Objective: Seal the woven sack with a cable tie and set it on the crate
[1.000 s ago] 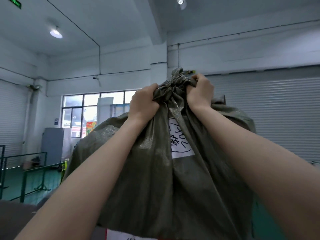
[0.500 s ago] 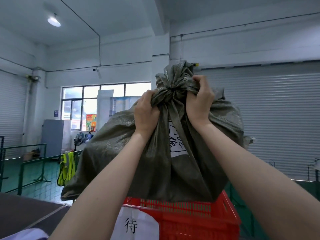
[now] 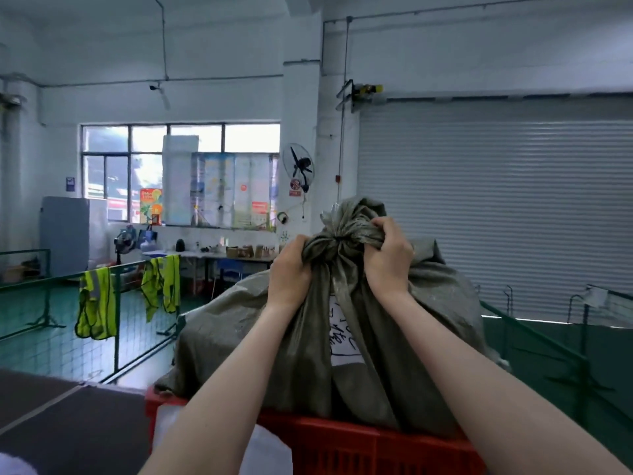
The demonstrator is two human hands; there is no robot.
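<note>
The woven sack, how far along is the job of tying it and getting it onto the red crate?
Nearly finished. Done: the woven sack has its neck bunched shut, though the cable tie itself is too small to make out. In hand: the left hand and right hand both grip the gathered neck, with the sack's bottom on the red crate. Left: settling it squarely, since its left side overhangs the rim, then letting go.

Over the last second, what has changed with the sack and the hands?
The woven sack came down from overhead and now sits on the red crate, its body slumped over the rim. The view tilted down with it. Unchanged: the left hand and right hand still clench the gathered neck on either side of the knot, and the white label still faces the camera.
</note>
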